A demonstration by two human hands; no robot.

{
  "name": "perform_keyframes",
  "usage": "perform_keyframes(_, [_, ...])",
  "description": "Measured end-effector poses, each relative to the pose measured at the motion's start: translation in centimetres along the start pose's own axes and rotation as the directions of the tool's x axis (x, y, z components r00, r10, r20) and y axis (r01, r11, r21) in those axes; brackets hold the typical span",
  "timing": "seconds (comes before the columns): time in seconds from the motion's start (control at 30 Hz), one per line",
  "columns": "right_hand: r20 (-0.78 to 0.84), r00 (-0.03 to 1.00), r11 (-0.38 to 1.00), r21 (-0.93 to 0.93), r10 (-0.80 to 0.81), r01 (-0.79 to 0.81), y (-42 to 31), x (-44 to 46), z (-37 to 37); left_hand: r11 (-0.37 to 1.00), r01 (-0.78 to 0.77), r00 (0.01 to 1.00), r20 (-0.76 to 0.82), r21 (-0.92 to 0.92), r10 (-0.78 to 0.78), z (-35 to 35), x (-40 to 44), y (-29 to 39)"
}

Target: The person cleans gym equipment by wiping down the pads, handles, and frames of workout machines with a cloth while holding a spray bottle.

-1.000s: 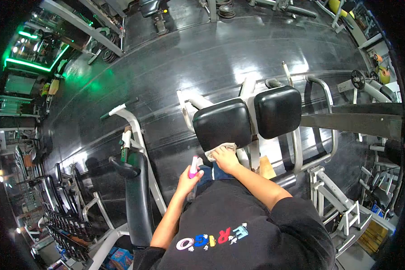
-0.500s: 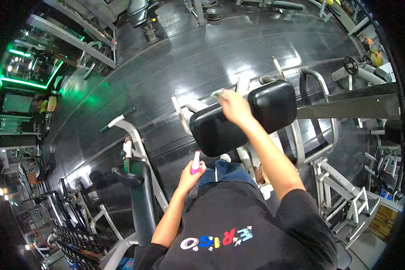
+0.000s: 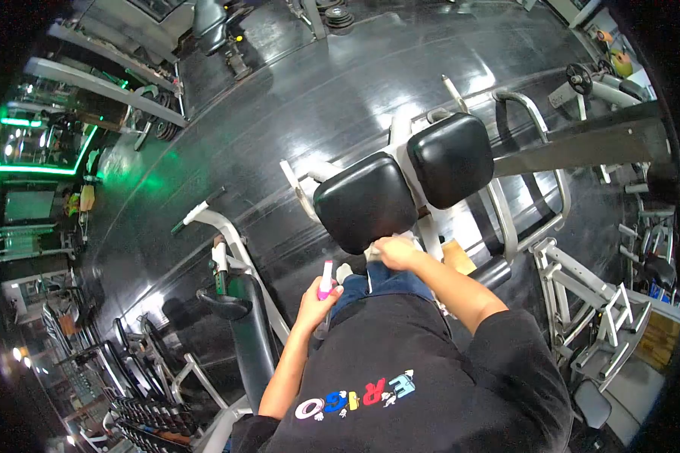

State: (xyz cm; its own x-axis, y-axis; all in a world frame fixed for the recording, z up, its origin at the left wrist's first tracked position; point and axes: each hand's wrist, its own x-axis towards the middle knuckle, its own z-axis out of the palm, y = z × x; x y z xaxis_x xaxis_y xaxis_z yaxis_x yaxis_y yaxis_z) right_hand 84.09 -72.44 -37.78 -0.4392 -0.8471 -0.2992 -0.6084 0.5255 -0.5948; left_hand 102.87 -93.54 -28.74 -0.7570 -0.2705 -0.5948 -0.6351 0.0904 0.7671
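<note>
My left hand [image 3: 317,300] is wrapped round a spray bottle [image 3: 326,281] with a pink and white top, held in front of my body. My right hand [image 3: 397,252] is closed on a pale cloth [image 3: 373,252] at the near edge of a black padded cushion [image 3: 364,204]. Beside that cushion, to the right, is a second black pad [image 3: 451,160]. Both pads are mounted on a light metal frame [image 3: 400,133].
A machine with a long black pad [image 3: 252,340] stands close on my left. Metal handles [image 3: 533,117] and a dark beam [image 3: 582,151] extend on the right. Dumbbells [image 3: 147,423] are racked at the lower left.
My right hand has gone from the near edge up across the pads to their far side, then back to the near edge with the cloth. My left hand keeps its hold on the bottle.
</note>
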Motion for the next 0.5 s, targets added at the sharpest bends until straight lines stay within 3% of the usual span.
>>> perform_keyframes(0.03, [0.016,0.979,0.971,0.129,0.201,-0.202,0.2,-0.4,-0.5,0.999,-0.003,1.000,0.029,0.050,0.002,0.3,0.3,0.4])
perform_keyframes(0.1, [0.076,0.971,0.958,0.163,0.226,-0.236,1.6,-1.9,-1.8,0.988,-0.064,0.997,0.049,0.140,0.057,1.1,1.1,1.5])
perform_keyframes(0.23, [-0.050,0.950,0.937,0.191,0.308,-0.294,4.4,-6.7,0.9,0.928,-0.100,0.987,0.155,0.358,0.047,2.5,2.4,6.2])
perform_keyframes(0.3, [-0.094,0.940,0.926,0.232,0.327,-0.298,4.0,-9.2,1.7,0.855,-0.208,0.969,0.219,0.475,0.114,3.4,3.3,7.5])
perform_keyframes(0.37, [-0.019,0.844,0.815,0.274,0.536,-0.511,2.4,-11.9,2.4,0.902,-0.201,0.970,0.205,0.383,0.129,4.4,4.2,8.8])
perform_keyframes(0.5, [-0.056,0.815,0.763,0.393,0.577,-0.513,3.1,-14.0,7.3,0.854,-0.256,0.952,0.272,0.452,0.141,4.8,4.4,8.9])
